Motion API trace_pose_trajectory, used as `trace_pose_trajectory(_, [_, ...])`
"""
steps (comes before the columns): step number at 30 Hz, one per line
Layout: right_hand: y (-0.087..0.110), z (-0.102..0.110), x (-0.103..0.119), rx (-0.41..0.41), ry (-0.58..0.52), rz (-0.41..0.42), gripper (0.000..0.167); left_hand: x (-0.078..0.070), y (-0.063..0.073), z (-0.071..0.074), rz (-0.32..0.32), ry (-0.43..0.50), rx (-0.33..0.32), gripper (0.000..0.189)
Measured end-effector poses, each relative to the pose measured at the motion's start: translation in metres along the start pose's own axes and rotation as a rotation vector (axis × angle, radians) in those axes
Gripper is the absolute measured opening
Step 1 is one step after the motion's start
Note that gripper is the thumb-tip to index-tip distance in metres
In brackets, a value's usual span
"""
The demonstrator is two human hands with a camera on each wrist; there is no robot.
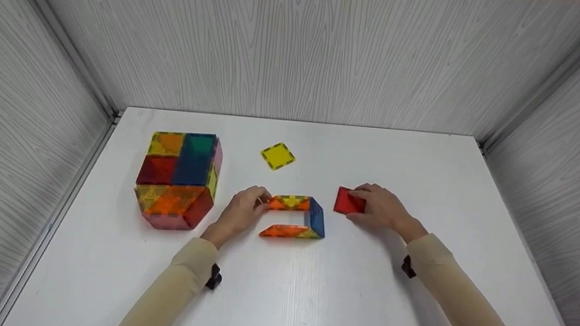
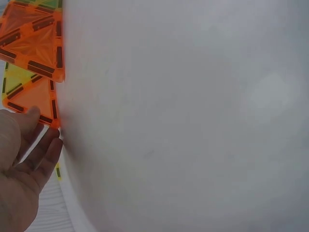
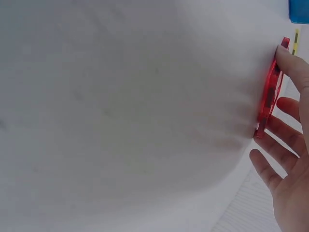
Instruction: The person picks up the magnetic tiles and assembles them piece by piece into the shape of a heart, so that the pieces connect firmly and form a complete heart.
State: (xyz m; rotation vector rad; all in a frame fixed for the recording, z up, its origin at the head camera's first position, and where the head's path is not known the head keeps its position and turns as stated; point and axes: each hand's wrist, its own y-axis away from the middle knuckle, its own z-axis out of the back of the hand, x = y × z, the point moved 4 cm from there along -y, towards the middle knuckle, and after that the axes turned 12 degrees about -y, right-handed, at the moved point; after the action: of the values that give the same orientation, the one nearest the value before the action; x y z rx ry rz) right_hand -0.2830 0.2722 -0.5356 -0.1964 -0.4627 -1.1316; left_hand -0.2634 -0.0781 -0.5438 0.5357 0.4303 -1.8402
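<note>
In the head view my left hand is at the left end of a small three-sided frame of upright magnetic tiles. Its thumb and fingers pinch the end of the frame's back wall, an orange triangular tile in the left wrist view. A blue tile closes the frame's right end, and an orange and yellow front wall leans along the near side. To the right, my right hand holds a red square magnetic tile by its edges, with the thumb on one edge and fingertips on another.
A larger multicoloured box of joined magnetic tiles stands at the left. Beyond the frame a yellow square tile lies flat on the white table. Grey wood-patterned panels enclose the back and sides.
</note>
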Motion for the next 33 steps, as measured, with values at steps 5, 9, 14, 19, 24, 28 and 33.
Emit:
trace_pose_trajectory(5, [0.002,0.001,0.002,-0.027,-0.045,-0.001,0.066,0.000,-0.001,0.000,-0.020,0.003,-0.008,0.014])
trace_pose_trajectory(9, [0.000,0.012,0.016,-0.059,-0.144,0.019,0.065,0.000,-0.003,0.000,-0.023,0.000,-0.005,0.015])
trace_pose_trajectory(14, [-0.003,0.025,0.051,-0.085,-0.220,0.104,0.064,0.001,-0.003,-0.001,-0.011,0.006,-0.003,0.014])
trace_pose_trajectory(19, [-0.008,0.020,0.089,-0.066,-0.243,0.182,0.067,0.001,-0.004,-0.002,0.002,0.017,0.009,0.014])
trace_pose_trajectory(24, [-0.013,0.005,0.117,-0.018,-0.223,0.248,0.070,0.001,-0.003,-0.002,0.001,0.014,0.017,0.015])
trace_pose_trajectory(28, [-0.015,-0.005,0.129,0.001,-0.198,0.290,0.070,0.000,-0.003,-0.001,-0.010,0.003,0.012,0.016])
trace_pose_trajectory(33, [-0.015,-0.016,0.130,0.005,-0.152,0.326,0.068,-0.003,-0.003,-0.002,-0.019,-0.012,0.000,0.016])
